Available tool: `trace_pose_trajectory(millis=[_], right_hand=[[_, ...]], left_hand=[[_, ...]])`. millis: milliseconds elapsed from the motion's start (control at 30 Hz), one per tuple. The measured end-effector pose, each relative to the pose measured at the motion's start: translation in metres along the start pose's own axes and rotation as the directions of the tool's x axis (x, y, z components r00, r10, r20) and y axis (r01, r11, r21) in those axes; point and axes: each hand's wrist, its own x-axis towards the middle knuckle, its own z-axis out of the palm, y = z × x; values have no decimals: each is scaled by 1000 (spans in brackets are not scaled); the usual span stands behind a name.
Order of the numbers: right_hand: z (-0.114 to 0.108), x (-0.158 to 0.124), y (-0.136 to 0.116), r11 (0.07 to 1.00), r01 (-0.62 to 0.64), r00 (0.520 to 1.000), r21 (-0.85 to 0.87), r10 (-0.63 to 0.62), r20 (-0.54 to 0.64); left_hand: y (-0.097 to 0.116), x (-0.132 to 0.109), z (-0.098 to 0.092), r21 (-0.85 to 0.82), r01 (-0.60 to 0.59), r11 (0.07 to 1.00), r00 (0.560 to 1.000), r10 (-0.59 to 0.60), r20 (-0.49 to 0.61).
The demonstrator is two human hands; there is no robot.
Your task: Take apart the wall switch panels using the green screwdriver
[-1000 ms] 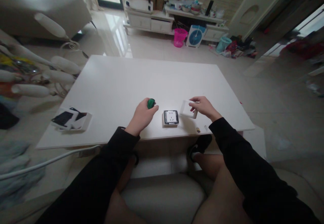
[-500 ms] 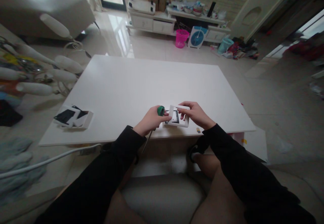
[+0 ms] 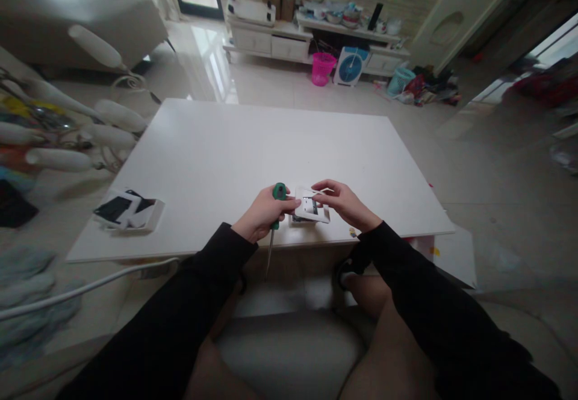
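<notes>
My left hand (image 3: 262, 212) is closed around a screwdriver (image 3: 279, 191) with a green handle, its metal shaft pointing down past the table's front edge. The thumb of that hand also presses on the left side of a white rectangular frame (image 3: 303, 212). At the frame's upper right, my right hand (image 3: 345, 203) pinches it between thumb and fingers. Under the tilted frame sits a small white box-like part (image 3: 301, 222) with a dark inside, partly hidden by the frame and fingers. Fine details inside the opening are too small to tell.
On the white table (image 3: 253, 141), an open white box (image 3: 151, 219) with black and white pieces stands at the left. A small sticker (image 3: 353, 232) is near the front edge. Beyond the table are a pink basket (image 3: 322, 70), a blue fan (image 3: 350, 66) and a low cabinet (image 3: 289, 49).
The white frame has tilted and shifted slightly left. The screwdriver has turned more upright in my left hand. My right hand has moved a little left with the frame.
</notes>
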Motion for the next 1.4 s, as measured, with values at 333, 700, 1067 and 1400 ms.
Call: trace_pose_trajectory(millis=[333,700,1067,1400], right_hand=[[0,-1,7,730,491,871,-475,-409,272],[-1,22,44,477,410,912,-778,-198,359],[8,35,63,406,393,919,-825,-129,374],[7,37,77,471,383,923,-794,-159,350]], left_hand=[[-7,4,-1,124,-25,992,997,33,-66],[-15,18,-19,797,-169,580,958,287,-5],[-38,35,-22,913,-301,274,933,282,223],[-70,66,-21,900,-367,237,918,248,309]])
